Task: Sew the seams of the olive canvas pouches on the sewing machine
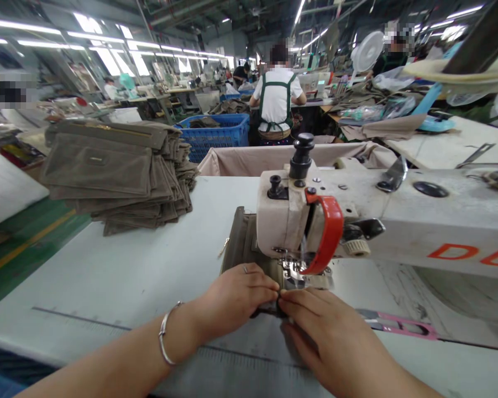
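A dark olive fabric piece (pixel 242 240) with a zip pull hanging at its left edge lies under the head of a white sewing machine (pixel 276 215). My left hand (pixel 242 290) rests on it, fingers together and pressing near the presser foot (pixel 294 273). From the other side my right hand (pixel 315 318) pinches the near edge of the same piece, its fingertips almost meeting the left ones. Both hands sit just in front of the needle area. What lies beneath the fingertips is partly hidden.
A tall pile of olive fabric pouches (pixel 103 166) stands at the table's left. Pink-handled thread snips (pixel 410 325) lie right of my right hand. A red guard (pixel 329 232) fronts the machine head. Beyond are a blue crate (pixel 219 135) and a seated co-worker (pixel 277 99).
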Motion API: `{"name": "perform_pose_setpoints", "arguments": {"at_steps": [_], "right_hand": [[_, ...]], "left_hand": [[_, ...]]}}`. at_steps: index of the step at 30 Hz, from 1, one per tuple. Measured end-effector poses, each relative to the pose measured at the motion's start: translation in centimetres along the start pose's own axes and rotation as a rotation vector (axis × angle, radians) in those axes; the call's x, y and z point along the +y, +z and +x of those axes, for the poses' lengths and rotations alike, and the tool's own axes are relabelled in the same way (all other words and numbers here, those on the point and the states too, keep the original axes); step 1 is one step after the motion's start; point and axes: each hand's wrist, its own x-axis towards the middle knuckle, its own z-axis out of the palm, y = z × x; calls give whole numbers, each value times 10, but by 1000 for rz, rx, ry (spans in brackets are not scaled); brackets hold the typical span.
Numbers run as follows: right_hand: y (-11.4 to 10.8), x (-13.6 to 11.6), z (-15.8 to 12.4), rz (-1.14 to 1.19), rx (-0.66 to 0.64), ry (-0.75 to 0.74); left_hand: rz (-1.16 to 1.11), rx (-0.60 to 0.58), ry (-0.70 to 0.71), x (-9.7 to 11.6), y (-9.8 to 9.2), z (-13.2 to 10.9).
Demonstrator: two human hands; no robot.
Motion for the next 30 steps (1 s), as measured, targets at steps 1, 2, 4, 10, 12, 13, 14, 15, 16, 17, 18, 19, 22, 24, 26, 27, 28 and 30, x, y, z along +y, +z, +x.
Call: {"name": "perform_pose_setpoints", "arguments": {"at_steps": [1,2,4,10,12,13,14,15,16,17,18,19,22,24,26,27,28,30], "right_hand": [[-1,2,2,-4,-20,8],[-2,3,5,-9,-39,15],[-2,7,8,-19,-60,27],[10,17,10,-78,50,27],[13,18,9,-90,100,-5],[13,19,9,-90,116,-19],[14,19,9,-85,125,-31],[13,19,9,-78,130,-36],[13,19,10,-73,129,-34],[12,18,10,-71,127,-28],[12,18,11,-70,123,-18],[11,18,12,-67,119,-10],[10,18,14,-43,118,-13],[10,18,15,-29,126,-28],[10,19,15,-34,129,-31],[11,19,15,-37,125,-30],[11,19,15,-41,118,-28],[10,18,15,-53,98,-30]], "left_hand": [[2,3,2,-3,0,1],[3,0,0,-6,0,3],[-2,-9,-12,-11,-1,7],[-7,-5,-49,-23,-6,20],[18,-11,-48,-27,-6,24],[36,-20,-54,-28,-6,26],[59,-26,-65,-30,-6,28],[81,-33,-78,-31,-5,29],[100,-39,-91,-32,-4,30],[113,-44,-105,-33,-3,30],[120,-52,-119,-34,-2,30],[121,-65,-132,-35,-1,30],[118,-88,-157,-37,1,29],[127,-86,-157,-39,2,28],[140,-74,-157,-40,3,26],[143,-71,-160,-40,3,26],[143,-66,-164,-39,3,25],[128,-35,-175,-37,2,24]]}}
